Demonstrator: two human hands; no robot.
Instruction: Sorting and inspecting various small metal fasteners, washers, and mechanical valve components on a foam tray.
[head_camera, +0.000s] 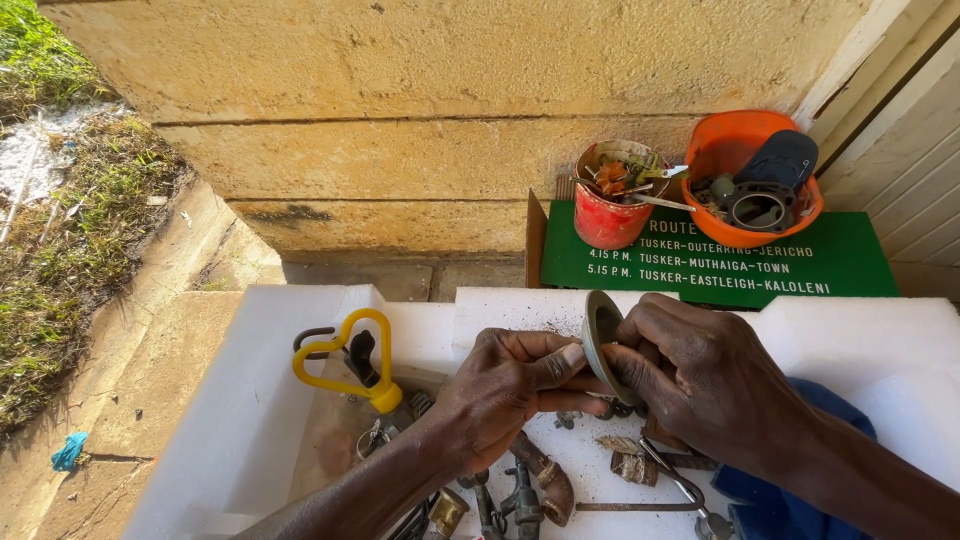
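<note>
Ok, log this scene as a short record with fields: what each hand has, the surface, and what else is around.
left hand: left hand pinches the near edge of a round metal disc
right hand: right hand holds the same disc from the other side
surface: white foam tray with rusty fittings below the hands
left of hands: yellow handle
behind: red tin and orange bowl of parts on a green board
backdrop: yellow stone wall

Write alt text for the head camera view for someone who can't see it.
Two bare hands, left hand and right hand, hold a round grey metal disc between them over a white foam tray strewn with rusty fittings. A yellow-handled tool lies left; a red can and orange bowl sit behind.
</note>
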